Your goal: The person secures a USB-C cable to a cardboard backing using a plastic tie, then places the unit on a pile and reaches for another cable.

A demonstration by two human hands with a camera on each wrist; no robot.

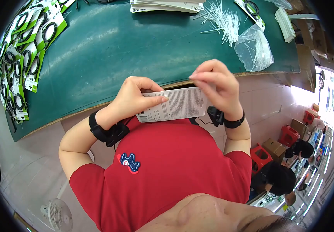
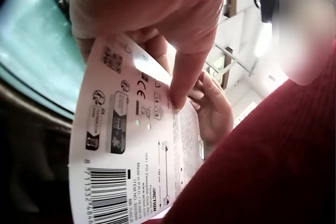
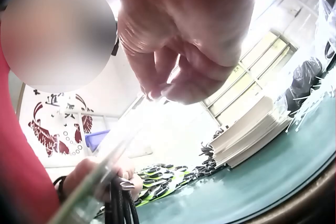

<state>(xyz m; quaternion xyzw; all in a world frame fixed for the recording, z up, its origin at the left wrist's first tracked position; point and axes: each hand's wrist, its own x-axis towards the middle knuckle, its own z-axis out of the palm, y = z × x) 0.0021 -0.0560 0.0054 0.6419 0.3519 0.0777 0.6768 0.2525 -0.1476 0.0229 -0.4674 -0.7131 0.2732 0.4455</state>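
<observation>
My left hand (image 1: 134,96) grips a printed packaging card (image 1: 184,103) at its left end, thumb flat on the text side. In the left wrist view, the card (image 2: 105,129) shows a barcode and recycling symbols. Black cable strands (image 3: 119,205) hang by the card's other face in the right wrist view, close to the left hand (image 3: 86,174). My right hand (image 1: 219,85) is raised just above the card's right end, fingers bent and thumb and fingertips brought together. I cannot tell whether a thin thing is pinched between them.
Finished-looking cable cards (image 1: 29,44) pile up at the table's left. White cable ties (image 1: 223,23) lie loose at the back, beside a clear bag (image 1: 254,48) of more. A stack of cards (image 1: 167,5) stands behind. The green table's edge (image 1: 97,106) runs just beyond the hands.
</observation>
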